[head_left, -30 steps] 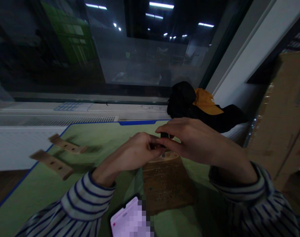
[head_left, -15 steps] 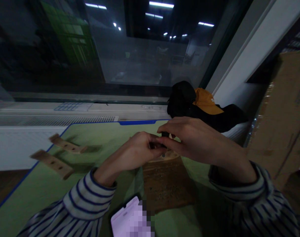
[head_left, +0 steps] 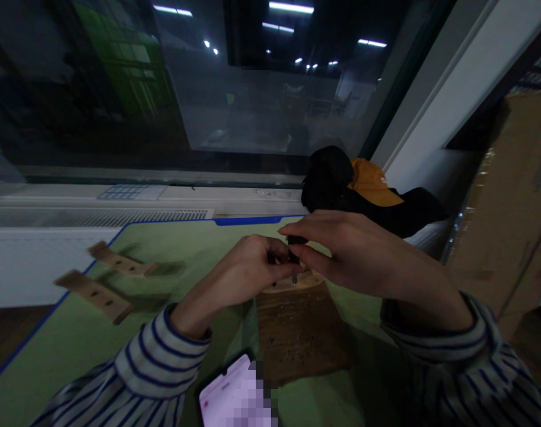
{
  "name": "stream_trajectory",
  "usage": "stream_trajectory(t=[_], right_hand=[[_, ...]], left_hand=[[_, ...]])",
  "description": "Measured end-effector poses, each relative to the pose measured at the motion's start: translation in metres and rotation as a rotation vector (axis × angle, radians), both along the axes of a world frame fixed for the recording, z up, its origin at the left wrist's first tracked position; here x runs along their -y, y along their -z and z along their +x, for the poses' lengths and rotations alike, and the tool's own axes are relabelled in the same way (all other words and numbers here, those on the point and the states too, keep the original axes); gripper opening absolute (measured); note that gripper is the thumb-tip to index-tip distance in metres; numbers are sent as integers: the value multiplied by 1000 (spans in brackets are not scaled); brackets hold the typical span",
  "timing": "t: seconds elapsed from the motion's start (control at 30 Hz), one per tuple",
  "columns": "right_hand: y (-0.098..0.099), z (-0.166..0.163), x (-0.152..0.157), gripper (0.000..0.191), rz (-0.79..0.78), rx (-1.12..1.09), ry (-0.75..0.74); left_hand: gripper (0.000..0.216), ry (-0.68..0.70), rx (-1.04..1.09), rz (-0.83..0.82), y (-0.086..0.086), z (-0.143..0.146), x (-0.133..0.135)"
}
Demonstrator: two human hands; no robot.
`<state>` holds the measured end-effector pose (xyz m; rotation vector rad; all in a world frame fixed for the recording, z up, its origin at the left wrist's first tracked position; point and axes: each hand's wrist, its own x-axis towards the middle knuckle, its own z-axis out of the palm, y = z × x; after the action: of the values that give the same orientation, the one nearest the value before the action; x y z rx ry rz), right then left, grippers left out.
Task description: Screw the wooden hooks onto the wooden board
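My right hand [head_left: 341,252] pinches the top of a short black screwdriver [head_left: 293,252], thumb and forefinger round it. Against its lower part, the fingers of my left hand [head_left: 248,267] are closed too. The tool stands roughly upright, with a bit of metal showing beneath my fingertips. Under it lies a pale wooden piece [head_left: 311,281] with dark holes, partly covered by my hands. That piece is at the far end of a dark brown wooden board [head_left: 301,332], which has small specks on its surface.
Two curved wooden pieces with holes, one [head_left: 121,261] behind the other [head_left: 95,295], rest on the left of the green table mat [head_left: 185,243]. A phone [head_left: 235,394] lies near me. Beyond the table are a radiator [head_left: 39,255], caps [head_left: 372,181] and a cardboard box [head_left: 506,207].
My right fingers have shifted slightly left and opened a little around the top of the screwdriver. More of the black tool and the metal below it shows. My left hand has barely moved.
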<state>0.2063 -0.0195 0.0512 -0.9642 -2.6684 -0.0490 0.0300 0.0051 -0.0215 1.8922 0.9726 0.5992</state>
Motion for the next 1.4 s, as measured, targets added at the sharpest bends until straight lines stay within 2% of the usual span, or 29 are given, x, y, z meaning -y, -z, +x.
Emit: stream_trajectory(t=[0.33, 0.57, 0.83, 1.03, 1.17, 1.4], right_hand=[[3, 1, -3, 27, 22, 60, 71], [0, 1, -2, 25, 11, 104, 123], [0, 0, -2, 27, 52, 129, 170], [2, 0, -1, 27, 62, 34, 90], [1, 0, -1, 24, 24, -23, 4], [1, 0, -2, 23, 30, 31, 57]], left_hand=[[27, 78, -91, 19, -7, 0, 1], [29, 93, -195, 50, -6, -4, 0], [24, 58, -44, -10, -6, 3, 1], [26, 22, 17, -45, -4, 3, 0], [23, 64, 38, -31, -4, 1, 0], [24, 121, -22, -29, -8, 1, 2]])
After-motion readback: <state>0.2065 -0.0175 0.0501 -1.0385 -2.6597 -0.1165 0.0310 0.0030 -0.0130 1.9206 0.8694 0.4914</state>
